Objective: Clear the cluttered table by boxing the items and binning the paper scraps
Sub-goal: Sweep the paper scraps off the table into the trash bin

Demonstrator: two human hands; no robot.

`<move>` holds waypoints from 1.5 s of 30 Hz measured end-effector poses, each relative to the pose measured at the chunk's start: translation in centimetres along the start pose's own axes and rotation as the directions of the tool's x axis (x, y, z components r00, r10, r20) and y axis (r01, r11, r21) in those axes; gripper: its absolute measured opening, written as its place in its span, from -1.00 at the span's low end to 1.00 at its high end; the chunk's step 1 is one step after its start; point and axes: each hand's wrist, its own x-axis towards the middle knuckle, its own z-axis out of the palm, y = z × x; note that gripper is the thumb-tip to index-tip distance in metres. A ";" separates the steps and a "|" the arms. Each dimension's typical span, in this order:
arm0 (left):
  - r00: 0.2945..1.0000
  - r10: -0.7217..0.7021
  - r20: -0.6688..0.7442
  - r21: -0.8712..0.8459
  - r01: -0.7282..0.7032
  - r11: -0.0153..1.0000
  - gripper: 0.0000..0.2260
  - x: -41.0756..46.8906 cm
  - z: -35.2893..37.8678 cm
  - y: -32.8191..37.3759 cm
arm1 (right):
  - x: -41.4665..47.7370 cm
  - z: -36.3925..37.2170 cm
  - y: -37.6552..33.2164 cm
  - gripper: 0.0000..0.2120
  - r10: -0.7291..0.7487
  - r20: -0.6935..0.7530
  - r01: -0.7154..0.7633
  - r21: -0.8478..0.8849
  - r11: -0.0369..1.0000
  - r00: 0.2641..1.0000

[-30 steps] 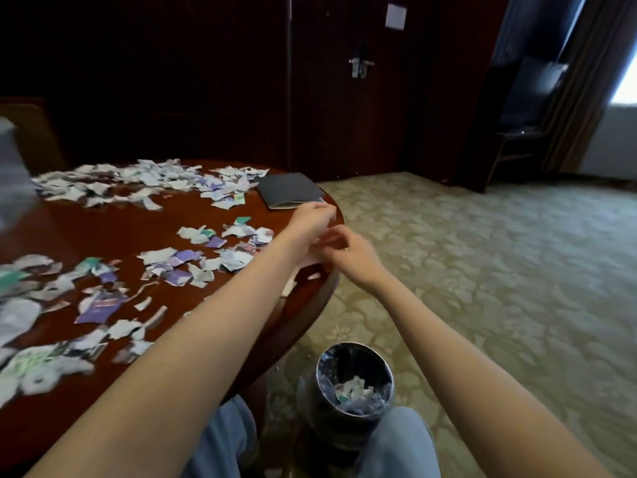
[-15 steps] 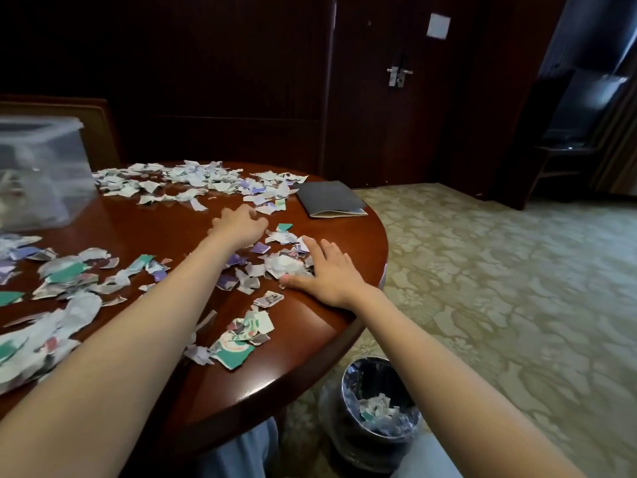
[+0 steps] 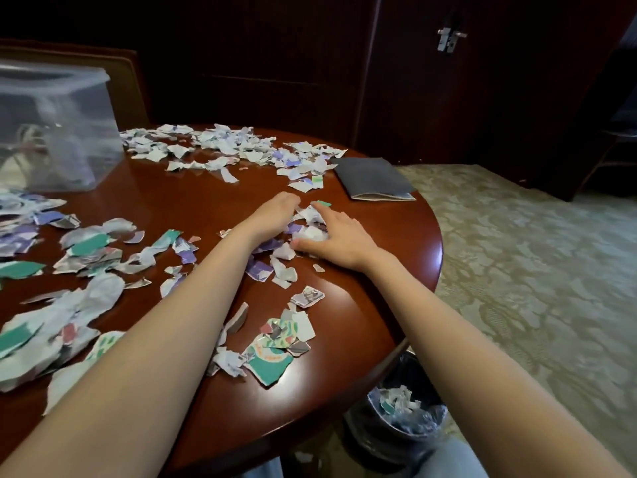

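Noted left hand (image 3: 275, 215) knuckles-up on round glossy red-brown wooden desk (image 3: 386, 281), fingers curled under and hidden; cannot tell whether gripping anything. Noted right hand (image 3: 339, 236) just beside, fingers (image 3: 325, 212) straight and spread, pressing flat on small heap of torn white, purple and green paper scraps (image 3: 308, 219) between both hands. Saw more scraps strewn across desk, clear plastic box (image 3: 58, 132) at far left, dark grey flat folder (image 3: 374, 179) near far edge. Spotted round dark bin with plastic liner (image 3: 406, 426) on floor below desk edge, scraps inside.

A dark wooden door (image 3: 413, 98) with a metal handle (image 3: 448, 37) is seen at upper right. Patterned carpet (image 3: 534, 270) is spread at right. A chair back (image 3: 129, 88) is set at upper left.
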 end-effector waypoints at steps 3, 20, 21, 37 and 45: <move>0.998 0.028 0.057 -0.073 -0.023 0.997 -0.58 -0.2 -0.2 0.1 | 0.4 0.4 -0.8 -0.49 -0.082 -0.058 0.081 -0.029 0.996 0.995; 0.960 0.143 0.242 0.509 -0.251 0.823 -0.19 -2.6 2.1 1.4 | 0.4 -0.8 0.9 -0.73 0.525 -0.381 -0.096 0.735 0.672 0.761; 0.968 0.165 0.187 0.578 -0.244 0.779 -0.16 -2.7 2.8 1.4 | 0.5 -0.8 1.2 -0.73 0.568 -0.368 -0.102 0.769 0.631 0.736; 0.892 0.447 -0.058 0.636 -0.312 0.705 -0.75 -2.3 5.2 1.6 | -0.3 -1.6 1.9 -0.70 0.744 -0.345 0.015 0.912 0.411 0.573; 0.875 0.484 -0.003 0.637 -0.371 0.676 -0.69 -2.0 4.2 2.9 | -0.9 -1.6 1.7 -0.66 0.722 -0.377 -0.020 0.880 0.475 0.581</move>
